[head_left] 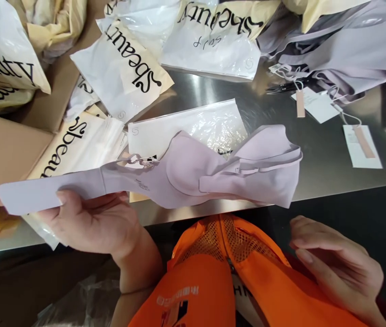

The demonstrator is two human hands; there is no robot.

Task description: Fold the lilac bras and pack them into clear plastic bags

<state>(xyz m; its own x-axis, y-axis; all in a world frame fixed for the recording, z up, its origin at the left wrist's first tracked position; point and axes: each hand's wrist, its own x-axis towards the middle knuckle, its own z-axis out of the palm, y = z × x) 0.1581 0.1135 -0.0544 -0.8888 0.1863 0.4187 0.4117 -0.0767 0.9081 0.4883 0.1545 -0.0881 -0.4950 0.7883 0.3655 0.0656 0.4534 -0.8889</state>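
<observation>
My left hand (91,222) grips the band end of a pale lilac bra (186,170), thumb on top, holding it stretched out above the front edge of the steel table (325,150). The cups hang toward the right, over a clear plastic bag (213,125) lying flat on the table. My right hand (336,263) hovers low at the right, near my orange vest (213,281), fingers loosely curled and apart, holding nothing and not touching the bra.
White and cream printed packaging bags (125,68) are piled at the back and left, beside a cardboard box (5,150). More lilac garments (346,50) lie at the back right with paper hang tags (361,145) and black scissors (286,86).
</observation>
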